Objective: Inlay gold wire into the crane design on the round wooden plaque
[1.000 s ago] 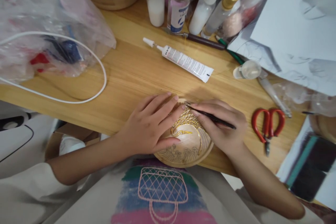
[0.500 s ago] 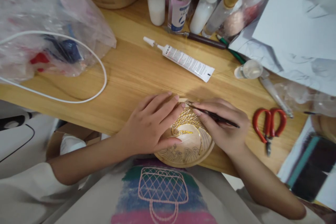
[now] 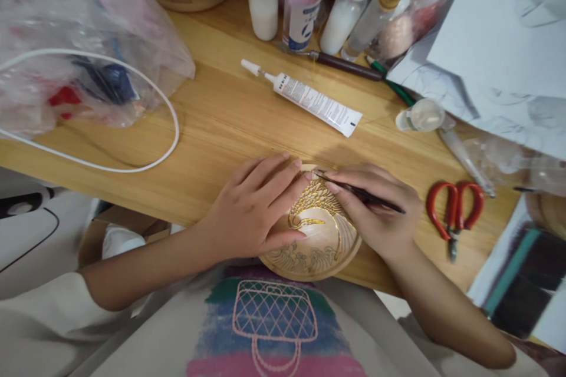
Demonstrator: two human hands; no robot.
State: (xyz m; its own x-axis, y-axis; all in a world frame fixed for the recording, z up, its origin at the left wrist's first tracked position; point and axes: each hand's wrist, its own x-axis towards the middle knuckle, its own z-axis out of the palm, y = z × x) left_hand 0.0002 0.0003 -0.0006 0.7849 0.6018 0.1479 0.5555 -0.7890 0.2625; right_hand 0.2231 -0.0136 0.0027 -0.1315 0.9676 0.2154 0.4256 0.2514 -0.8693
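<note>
Two hands meet over a round wooden plate at the near edge of the table: the left hand lies, fingers loosely spread, across its left side, while the right hand pinches a slim dark tool, tip near the plate's far rim. Good work here probably calls for steady left-hand pressure, a light pinch and small tip movements that spare the gold lines.

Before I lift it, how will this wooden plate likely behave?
The plate should stay stiff, since it looks like solid wood. Its gold lines look thin and might lift if rubbed. Lying face-up, it's unlikely to roll, but near the table edge it could tip if pushed toward you.
</note>
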